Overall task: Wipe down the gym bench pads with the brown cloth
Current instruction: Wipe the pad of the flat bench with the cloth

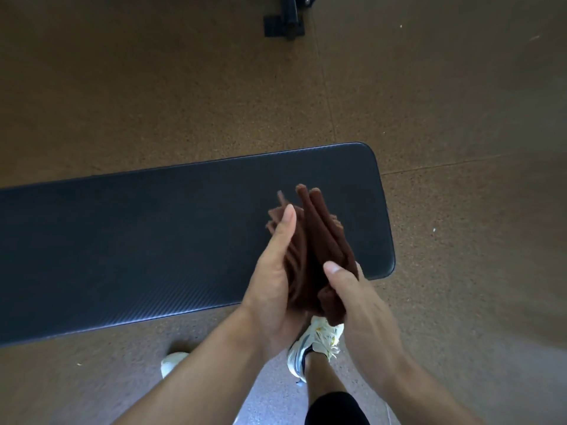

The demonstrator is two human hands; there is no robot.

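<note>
while bunched between both palms, brown cloth [310, 246] over bench pad [153, 240], left hand [273, 283] gripping, right hand [359, 305] seemingly pinching

Two bare hands held close together, both gripping folded fabric

The left hand [273, 283] cups the folded dark-brown terry cloth [313, 250], thumb straight up along it; the right hand [362, 311] pinches its lower end, thumb on top, both forearms reaching forward.

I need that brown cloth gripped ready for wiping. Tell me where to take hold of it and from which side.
Grip the brown cloth at its bunched near end, from the side nearest you, where the left hand and right hand hold it. Its folds fan away over the bench pad, leaving that end free to wipe.
</note>
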